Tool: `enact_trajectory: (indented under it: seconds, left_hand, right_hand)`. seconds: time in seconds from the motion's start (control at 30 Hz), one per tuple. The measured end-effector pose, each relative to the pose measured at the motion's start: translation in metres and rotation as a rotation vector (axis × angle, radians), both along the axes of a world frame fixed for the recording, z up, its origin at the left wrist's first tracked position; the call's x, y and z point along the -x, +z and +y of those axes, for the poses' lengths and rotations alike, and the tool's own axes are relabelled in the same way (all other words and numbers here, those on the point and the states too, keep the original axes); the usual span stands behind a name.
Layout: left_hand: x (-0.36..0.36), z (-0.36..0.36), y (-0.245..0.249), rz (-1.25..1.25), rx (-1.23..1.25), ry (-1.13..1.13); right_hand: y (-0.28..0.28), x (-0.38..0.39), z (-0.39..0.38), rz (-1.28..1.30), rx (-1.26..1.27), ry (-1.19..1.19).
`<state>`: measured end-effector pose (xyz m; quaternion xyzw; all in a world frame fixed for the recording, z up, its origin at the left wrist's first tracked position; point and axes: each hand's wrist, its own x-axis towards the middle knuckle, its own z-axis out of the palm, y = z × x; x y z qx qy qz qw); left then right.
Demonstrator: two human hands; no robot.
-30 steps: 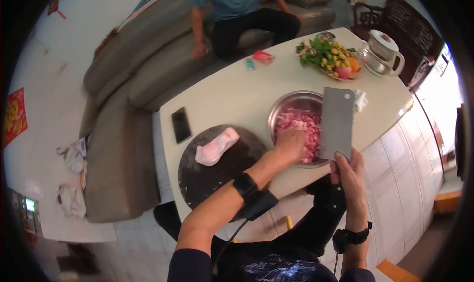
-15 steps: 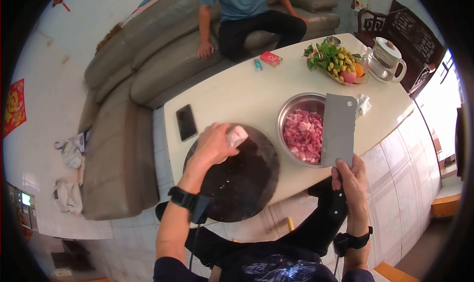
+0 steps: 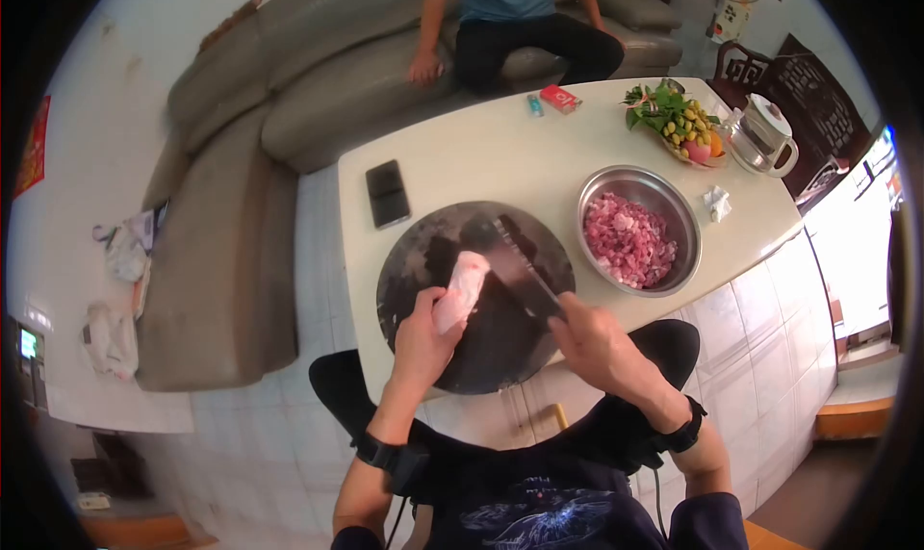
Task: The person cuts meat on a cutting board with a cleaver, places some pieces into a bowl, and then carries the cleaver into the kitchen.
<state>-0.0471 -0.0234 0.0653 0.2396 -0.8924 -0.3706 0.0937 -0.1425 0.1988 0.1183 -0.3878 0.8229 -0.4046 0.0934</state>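
My left hand (image 3: 423,338) is closed round the lower end of a pale pink piece of meat (image 3: 466,285), which rests on or just above the round dark chopping board (image 3: 423,242). To the right of the meat, my right hand (image 3: 599,346) grips the handle of a cleaver (image 3: 525,273). The cleaver's blade, a little blurred, slants up and left over the board, close to the meat. Right of the board stands a steel bowl (image 3: 690,225) with diced raw meat (image 3: 628,242) in it.
A phone (image 3: 388,194) lies on the cream table (image 3: 481,155) behind the board. Farther back are a red packet (image 3: 560,99), a fruit basket (image 3: 701,158), a glass jug (image 3: 763,138) and crumpled tissue (image 3: 716,204). A person (image 3: 515,30) sits on the grey sofa (image 3: 356,98).
My right hand has brought the cleaver from over the bowl's right side leftward to the board. My left hand has drawn the meat nearer to me and turned it lengthwise. The view has shifted.
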Motion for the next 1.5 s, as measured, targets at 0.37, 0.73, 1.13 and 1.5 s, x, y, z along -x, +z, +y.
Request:
enact_trajectory:
  seconds: [0.37, 0.73, 1.13, 1.5]
  left_hand:
    - [-0.010, 0.014, -0.014, 0.313, 0.331, 0.055]
    - [-0.003, 0.002, -0.040, 0.451, 0.239, -0.048]
    - [-0.002, -0.004, -0.041, 0.515, 0.236, -0.055]
    - [-0.003, -0.010, -0.047, 0.544, 0.207, -0.043]
  right_hand:
    - [0.004, -0.010, -0.032, 0.505, -0.435, 0.316]
    - [-0.013, 0.018, -0.072, 0.356, -0.521, 0.453]
    - [0.002, 0.012, -0.060, 0.262, -0.678, 0.402]
    - [0.004, 0.004, -0.081, 0.240, -0.604, 0.356]
